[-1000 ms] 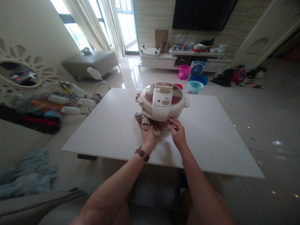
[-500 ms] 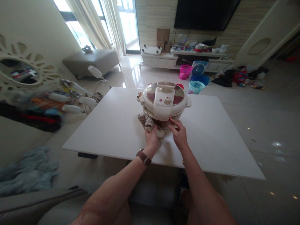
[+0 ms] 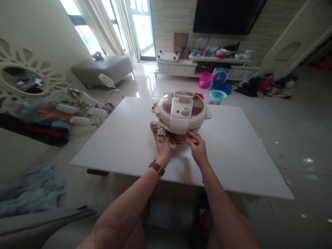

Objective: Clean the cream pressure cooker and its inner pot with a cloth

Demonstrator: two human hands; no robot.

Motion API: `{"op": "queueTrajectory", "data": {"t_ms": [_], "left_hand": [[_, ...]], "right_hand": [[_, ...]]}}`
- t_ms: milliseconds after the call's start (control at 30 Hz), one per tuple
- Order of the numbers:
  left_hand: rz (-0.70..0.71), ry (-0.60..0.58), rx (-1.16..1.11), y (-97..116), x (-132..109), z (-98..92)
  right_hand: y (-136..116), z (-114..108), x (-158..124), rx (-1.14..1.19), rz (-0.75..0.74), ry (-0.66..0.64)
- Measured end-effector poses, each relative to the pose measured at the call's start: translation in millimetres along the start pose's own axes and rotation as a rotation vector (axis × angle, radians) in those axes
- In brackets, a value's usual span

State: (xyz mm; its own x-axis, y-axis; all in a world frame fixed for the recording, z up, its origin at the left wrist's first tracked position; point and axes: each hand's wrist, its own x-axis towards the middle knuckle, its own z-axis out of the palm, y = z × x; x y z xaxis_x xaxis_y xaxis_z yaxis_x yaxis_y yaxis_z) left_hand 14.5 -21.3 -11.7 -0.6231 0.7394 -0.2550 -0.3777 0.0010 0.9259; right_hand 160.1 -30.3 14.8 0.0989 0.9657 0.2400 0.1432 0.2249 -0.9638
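Note:
A cream-coloured cooker (image 3: 181, 112) with a closed lid, a top handle and a front knob stands on the white table (image 3: 124, 145). My left hand (image 3: 164, 147) is closed around a bunched brown-and-white patterned cloth (image 3: 158, 131), at the cooker's lower left front. Part of the cloth hangs out beside my fingers. At the front right of the cooker is my right hand (image 3: 197, 147), its fingers apart and the fingertips at the lower edge of the lid. Nothing shows in that hand.
Beyond the table are a pink basket (image 3: 205, 80), a light blue basket (image 3: 217, 97) and a cluttered white TV cabinet (image 3: 178, 69). A lamp with several white shades (image 3: 98, 112) stands at the left, near a grey bench (image 3: 103, 69).
My left hand has moved a little left and away from me with the cloth, along the cooker's side. My right hand and the cooker look almost unchanged.

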Motion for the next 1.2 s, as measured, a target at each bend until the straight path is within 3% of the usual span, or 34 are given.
{"op": "queueTrajectory", "data": {"t_ms": [200,367,467,767,1200], "left_hand": [[0.045,-0.018,0.02,-15,-23,-0.4],[-0.037,-0.183,-0.015,-19,-60,-1.2],[-0.093,-0.231,-0.031,-19,-71,1.4],[-0.159,-0.186,-0.031,-8,-66,2.6],[-0.147,-0.099,-0.049,-3,-44,-1.9]], "right_hand": [[-1,0,1,0.013,0.004,0.007],[0,0,2,-0.002,0.007,0.013],[0,0,2,0.004,-0.004,0.024],[1,-2,0,-0.02,-0.001,-0.003],[4,-2,0,-0.02,-0.006,-0.012]]}}
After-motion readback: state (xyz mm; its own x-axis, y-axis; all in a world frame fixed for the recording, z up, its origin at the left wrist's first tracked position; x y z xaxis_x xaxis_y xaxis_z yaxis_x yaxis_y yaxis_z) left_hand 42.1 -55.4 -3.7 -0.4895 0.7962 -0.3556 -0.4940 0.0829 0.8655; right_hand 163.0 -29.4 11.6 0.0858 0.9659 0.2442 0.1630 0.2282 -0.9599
